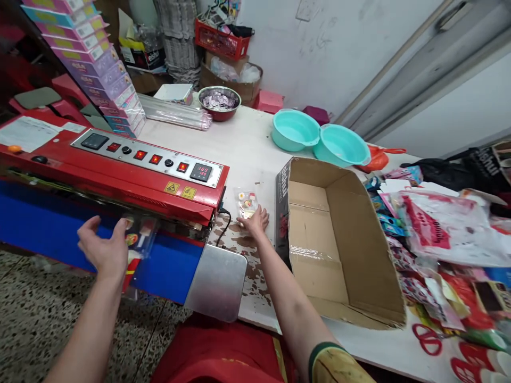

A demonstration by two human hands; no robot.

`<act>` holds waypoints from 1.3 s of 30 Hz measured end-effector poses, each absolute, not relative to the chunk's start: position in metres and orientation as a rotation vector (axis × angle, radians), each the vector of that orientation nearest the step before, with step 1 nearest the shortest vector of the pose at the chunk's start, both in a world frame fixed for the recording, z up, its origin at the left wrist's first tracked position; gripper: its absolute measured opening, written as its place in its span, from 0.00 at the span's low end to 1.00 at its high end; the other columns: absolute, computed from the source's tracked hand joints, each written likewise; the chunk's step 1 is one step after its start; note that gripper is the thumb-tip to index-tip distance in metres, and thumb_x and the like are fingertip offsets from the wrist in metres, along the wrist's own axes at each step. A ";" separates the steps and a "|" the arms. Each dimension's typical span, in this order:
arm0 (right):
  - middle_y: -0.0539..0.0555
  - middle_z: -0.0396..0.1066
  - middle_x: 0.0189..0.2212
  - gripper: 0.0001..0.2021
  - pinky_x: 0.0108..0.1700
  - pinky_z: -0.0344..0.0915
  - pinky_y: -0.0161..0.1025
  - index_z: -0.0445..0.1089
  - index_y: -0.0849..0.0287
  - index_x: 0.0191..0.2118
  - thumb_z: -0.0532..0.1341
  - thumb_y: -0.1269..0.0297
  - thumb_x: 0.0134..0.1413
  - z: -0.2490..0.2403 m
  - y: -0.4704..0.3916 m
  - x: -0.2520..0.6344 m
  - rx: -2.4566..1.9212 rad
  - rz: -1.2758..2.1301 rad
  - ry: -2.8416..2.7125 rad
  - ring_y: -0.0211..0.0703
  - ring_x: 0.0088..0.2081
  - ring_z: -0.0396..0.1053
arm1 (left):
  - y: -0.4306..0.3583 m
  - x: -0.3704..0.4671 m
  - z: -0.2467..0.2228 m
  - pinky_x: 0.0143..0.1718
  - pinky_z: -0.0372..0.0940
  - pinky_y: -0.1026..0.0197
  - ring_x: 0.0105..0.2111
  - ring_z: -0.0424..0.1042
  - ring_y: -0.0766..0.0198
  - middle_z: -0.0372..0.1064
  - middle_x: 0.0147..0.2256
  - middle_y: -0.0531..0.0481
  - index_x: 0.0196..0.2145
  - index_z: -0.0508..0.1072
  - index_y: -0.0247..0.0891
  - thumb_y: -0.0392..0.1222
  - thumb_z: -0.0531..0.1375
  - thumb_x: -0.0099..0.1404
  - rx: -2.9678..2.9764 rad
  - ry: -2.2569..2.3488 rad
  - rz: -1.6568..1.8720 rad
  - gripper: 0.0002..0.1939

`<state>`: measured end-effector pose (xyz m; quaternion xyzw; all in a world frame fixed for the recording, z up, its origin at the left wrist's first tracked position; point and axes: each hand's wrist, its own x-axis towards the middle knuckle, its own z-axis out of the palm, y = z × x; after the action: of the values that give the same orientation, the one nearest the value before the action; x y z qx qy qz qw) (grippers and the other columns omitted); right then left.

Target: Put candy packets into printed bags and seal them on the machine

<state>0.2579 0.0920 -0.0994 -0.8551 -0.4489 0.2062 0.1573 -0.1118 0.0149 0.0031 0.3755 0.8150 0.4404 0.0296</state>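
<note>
My left hand (pixel 102 249) is over the blue conveyor belt (pixel 175 268) of a red band sealer (pixel 167 183). Its thumb and fingers are apart, with the thumb beside a clear plastic bag (pixel 146 242) of small colourful toy-like pieces. The bag lies along the sealer's front edge, its upper end under the machine's lip. On the white table, my right hand (pixel 255 219) reaches to a second clear packet (pixel 246 201) of small coloured pieces. Its fingers are spread and touch the packet's near edge.
Right of my right arm stands an open cardboard box (pixel 319 255). Behind it are two turquoise basins (pixel 295 130). Packaging (pixel 443 223) and red scissors (pixel 427 340) crowd the right side. A metal plate (pixel 217 282) ends the belt; stacked boxes (pixel 107 80) rise behind the sealer.
</note>
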 end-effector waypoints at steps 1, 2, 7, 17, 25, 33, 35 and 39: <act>0.66 0.54 0.60 0.51 0.59 0.50 0.51 0.50 0.61 0.63 0.71 0.60 0.30 -0.107 0.096 0.256 -2.509 0.610 -1.288 0.62 0.61 0.50 | 0.007 -0.108 0.006 0.55 0.58 0.42 0.51 0.64 0.47 0.66 0.50 0.39 0.54 0.65 0.30 0.49 0.67 0.55 1.206 2.580 1.340 0.33; 0.66 0.55 0.59 0.52 0.58 0.51 0.51 0.47 0.59 0.65 0.71 0.61 0.31 -0.113 0.099 0.254 -2.544 0.617 -1.281 0.61 0.60 0.52 | -0.001 -0.101 0.009 0.55 0.58 0.42 0.52 0.63 0.46 0.66 0.51 0.39 0.54 0.65 0.31 0.51 0.66 0.56 1.229 2.605 1.334 0.33; 0.65 0.58 0.54 0.50 0.53 0.57 0.51 0.43 0.59 0.66 0.66 0.63 0.34 -0.096 0.094 0.252 -2.467 0.456 -1.179 0.61 0.54 0.58 | -0.039 -0.055 0.008 0.55 0.59 0.46 0.53 0.64 0.49 0.67 0.52 0.39 0.54 0.67 0.35 0.50 0.62 0.60 1.501 2.372 1.359 0.27; 0.65 0.56 0.55 0.51 0.57 0.55 0.56 0.42 0.60 0.67 0.66 0.55 0.38 0.039 -0.017 0.253 -2.027 0.201 -1.438 0.62 0.56 0.56 | -0.047 0.045 0.024 0.50 0.65 0.51 0.48 0.70 0.56 0.69 0.50 0.41 0.51 0.65 0.40 0.48 0.62 0.61 1.183 1.454 1.177 0.23; 0.66 0.57 0.58 0.55 0.57 0.58 0.59 0.43 0.57 0.67 0.71 0.46 0.35 0.053 -0.094 0.251 -1.825 0.578 -1.471 0.60 0.57 0.58 | -0.043 0.094 0.060 0.46 0.68 0.52 0.44 0.75 0.53 0.74 0.45 0.38 0.54 0.63 0.34 0.42 0.69 0.50 0.651 0.787 0.939 0.35; 0.55 0.76 0.41 0.28 0.47 0.68 0.45 0.71 0.59 0.46 0.73 0.58 0.35 0.072 -0.101 0.291 -1.157 1.755 -0.899 0.47 0.40 0.74 | -0.086 0.098 0.075 0.43 0.69 0.56 0.41 0.76 0.55 0.75 0.43 0.41 0.50 0.67 0.36 0.42 0.69 0.50 0.783 0.829 0.772 0.30; 0.52 0.77 0.36 0.23 0.46 0.68 0.43 0.73 0.60 0.40 0.74 0.59 0.34 0.068 -0.117 0.303 -1.080 1.746 -0.803 0.45 0.37 0.74 | -0.092 0.120 0.075 0.44 0.69 0.55 0.44 0.75 0.53 0.74 0.46 0.41 0.50 0.66 0.37 0.45 0.69 0.50 0.831 0.860 0.713 0.31; 0.50 0.77 0.33 0.25 0.45 0.68 0.42 0.74 0.61 0.37 0.76 0.61 0.27 0.059 -0.160 0.356 -1.094 1.564 -0.561 0.42 0.34 0.74 | -0.097 0.176 0.064 0.46 0.69 0.53 0.49 0.72 0.53 0.69 0.53 0.40 0.56 0.61 0.41 0.54 0.67 0.51 0.991 1.028 0.674 0.38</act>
<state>0.3564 -0.1596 0.0586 -0.4610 -0.2366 0.6593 0.5447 0.1764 -0.0975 0.0644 0.4458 0.4623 0.3030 0.7041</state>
